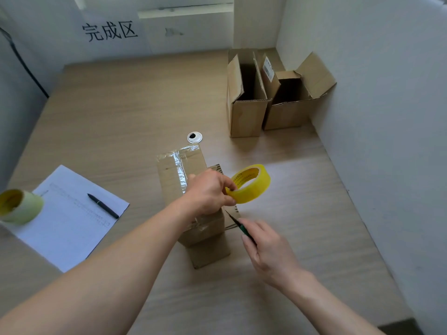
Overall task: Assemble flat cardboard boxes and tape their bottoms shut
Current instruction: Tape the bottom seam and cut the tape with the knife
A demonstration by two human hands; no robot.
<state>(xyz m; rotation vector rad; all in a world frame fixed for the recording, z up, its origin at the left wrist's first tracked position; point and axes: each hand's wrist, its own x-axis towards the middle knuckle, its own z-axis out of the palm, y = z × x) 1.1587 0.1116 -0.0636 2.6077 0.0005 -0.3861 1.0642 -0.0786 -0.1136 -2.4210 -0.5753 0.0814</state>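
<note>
A small cardboard box [174, 172] stands bottom-up in the middle of the table, with shiny clear tape along its closed flaps. My left hand [209, 192] is above the box and grips a yellow roll of tape [250, 183] held just right of it. A strip of tape runs from the roll down to the box's near edge. My right hand [266, 250] holds a green-handled cutter [238, 223], its dark blade pointing at that strip beside the box.
Two assembled open boxes [246, 112] [287, 112] stand at the back right by the wall. A sheet of paper [70, 223] with a black pen [102, 205] lies at the left, beside a second tape roll [20, 206]. A round cable grommet [194, 137] sits behind the box.
</note>
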